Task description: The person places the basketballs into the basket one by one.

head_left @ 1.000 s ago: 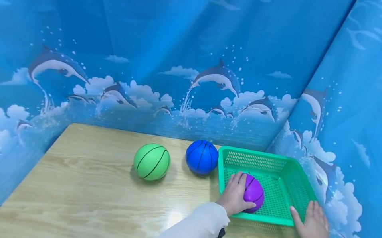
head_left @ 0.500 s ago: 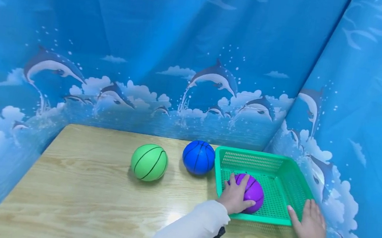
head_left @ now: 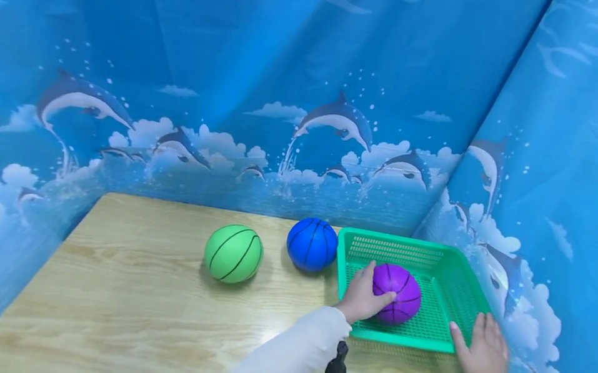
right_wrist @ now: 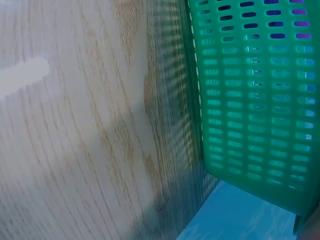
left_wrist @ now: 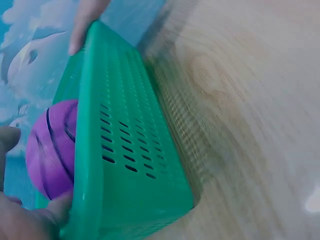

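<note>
Purple ball [head_left: 397, 293]: lies inside the green basket [head_left: 440, 252], toward its near left part, on the mesh floor.
Green basket: stands at the far right corner of the desk [head_left: 135, 310], close against the blue dolphin curtain [head_left: 571, 184].
Left hand [head_left: 361, 297]: reaches over the basket's left rim, fingers curved against the ball's left side and thumb at its near side; it looks like a light cupping hold, though from the head view I cannot tell whether the ball is lifted off the mesh.
Right hand [head_left: 483, 356]: fingers straight and flat, resting at the basket's near right corner and holding nothing.
Step in hand: judged from these positions, the ball is being set down in the basket while the other hand steadies it.
Next move: letting go would call for spreading the fingers and drawing the hand back over the rim without nudging the ball.
Other balls: a blue ball [head_left: 312, 244] sits just beside the basket's far left corner; a green ball [head_left: 233, 253] lies further left, near the desk's middle.
Left wrist view: shows the basket's slotted outer wall [left_wrist: 125, 150] from desk level, with the ball behind it.
Right wrist view: shows only the basket wall [right_wrist: 255, 90] and wood grain; the ball is not plainly seen there.
</note>
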Demonstrator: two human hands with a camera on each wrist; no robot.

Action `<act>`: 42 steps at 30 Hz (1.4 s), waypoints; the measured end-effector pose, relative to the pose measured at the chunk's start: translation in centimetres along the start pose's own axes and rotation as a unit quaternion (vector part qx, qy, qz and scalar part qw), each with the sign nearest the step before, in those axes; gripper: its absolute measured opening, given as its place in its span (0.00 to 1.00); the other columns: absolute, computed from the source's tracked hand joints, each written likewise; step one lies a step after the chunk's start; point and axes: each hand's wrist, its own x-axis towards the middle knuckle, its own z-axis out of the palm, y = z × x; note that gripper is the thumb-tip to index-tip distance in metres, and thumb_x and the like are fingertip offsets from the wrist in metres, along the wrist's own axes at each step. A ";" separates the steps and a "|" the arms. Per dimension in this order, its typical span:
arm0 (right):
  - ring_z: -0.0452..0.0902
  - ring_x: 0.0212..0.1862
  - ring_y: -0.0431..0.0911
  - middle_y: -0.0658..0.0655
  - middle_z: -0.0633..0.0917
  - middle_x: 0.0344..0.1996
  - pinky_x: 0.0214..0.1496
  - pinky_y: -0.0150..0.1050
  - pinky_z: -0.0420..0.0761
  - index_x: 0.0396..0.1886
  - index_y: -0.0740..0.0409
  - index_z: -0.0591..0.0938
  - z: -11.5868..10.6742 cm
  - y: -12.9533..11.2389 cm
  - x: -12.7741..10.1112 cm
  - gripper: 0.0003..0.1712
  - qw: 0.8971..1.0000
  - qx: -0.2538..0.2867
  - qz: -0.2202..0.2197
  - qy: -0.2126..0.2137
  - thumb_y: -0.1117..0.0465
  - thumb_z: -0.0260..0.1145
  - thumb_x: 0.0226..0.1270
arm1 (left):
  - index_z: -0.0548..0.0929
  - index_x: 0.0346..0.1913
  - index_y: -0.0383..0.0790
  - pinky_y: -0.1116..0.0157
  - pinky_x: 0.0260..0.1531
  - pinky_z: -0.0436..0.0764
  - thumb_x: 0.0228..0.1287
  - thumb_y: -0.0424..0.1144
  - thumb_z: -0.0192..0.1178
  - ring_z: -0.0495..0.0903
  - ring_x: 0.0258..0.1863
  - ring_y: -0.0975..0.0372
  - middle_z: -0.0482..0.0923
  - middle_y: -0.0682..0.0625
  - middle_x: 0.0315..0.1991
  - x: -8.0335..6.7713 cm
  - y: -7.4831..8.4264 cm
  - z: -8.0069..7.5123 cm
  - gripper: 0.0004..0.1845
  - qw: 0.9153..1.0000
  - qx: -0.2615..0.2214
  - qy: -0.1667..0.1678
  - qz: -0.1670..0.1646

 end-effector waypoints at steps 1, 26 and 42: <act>0.35 0.69 0.76 0.84 0.43 0.67 0.64 0.73 0.41 0.69 0.82 0.42 -0.1 -0.1 0.0 0.49 1.000 0.000 0.001 0.001 0.40 0.40 0.76 | 0.58 0.73 0.40 0.52 0.58 0.75 0.61 0.49 0.64 0.69 0.64 0.49 0.64 0.41 0.68 0.1 0.0 -0.2 0.41 1.000 -0.012 -0.004 0.010; 0.36 0.68 0.77 0.85 0.43 0.67 0.63 0.74 0.41 0.69 0.83 0.41 0.1 0.1 0.3 0.49 1.000 -0.008 0.012 -0.014 0.40 0.40 0.76 | 0.57 0.74 0.47 0.58 0.69 0.62 0.67 0.51 0.57 0.57 0.72 0.56 0.57 0.48 0.73 -1.1 0.3 -3.5 0.37 0.985 0.086 -0.117 0.097; 0.37 0.67 0.78 0.86 0.43 0.66 0.62 0.74 0.42 0.69 0.83 0.41 -0.5 -0.3 0.1 0.49 1.000 -0.011 0.013 -0.017 0.40 0.39 0.76 | 0.52 0.76 0.55 0.45 0.67 0.60 0.65 0.52 0.60 0.48 0.74 0.51 0.49 0.48 0.76 -2.3 -1.5 -14.1 0.41 0.978 0.130 -0.039 0.160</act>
